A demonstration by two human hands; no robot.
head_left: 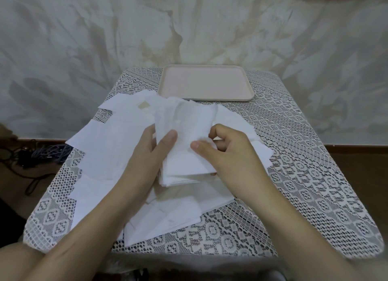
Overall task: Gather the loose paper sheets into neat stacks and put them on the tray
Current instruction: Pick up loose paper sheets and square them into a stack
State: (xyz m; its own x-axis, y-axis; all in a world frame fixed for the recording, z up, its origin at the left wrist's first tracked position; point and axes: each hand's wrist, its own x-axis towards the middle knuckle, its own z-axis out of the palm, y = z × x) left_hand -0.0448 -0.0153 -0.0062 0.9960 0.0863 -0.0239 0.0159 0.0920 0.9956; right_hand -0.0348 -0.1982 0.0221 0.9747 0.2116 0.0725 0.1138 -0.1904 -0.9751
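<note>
Left hand (144,154) and right hand (226,152) hold stack (184,131) lengthwise toward tray (205,83).

One tray (204,83), two hands (147,154) (228,150), many paper sheets (100,146).

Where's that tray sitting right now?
In the head view, the pale pink rectangular tray sits at the far middle of the lace-covered table, just beyond the loose white paper sheets.

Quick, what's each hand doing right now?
Left hand: holding the paper stack, thumb on top.
Right hand: pinching the same stack at its right edge.
</note>
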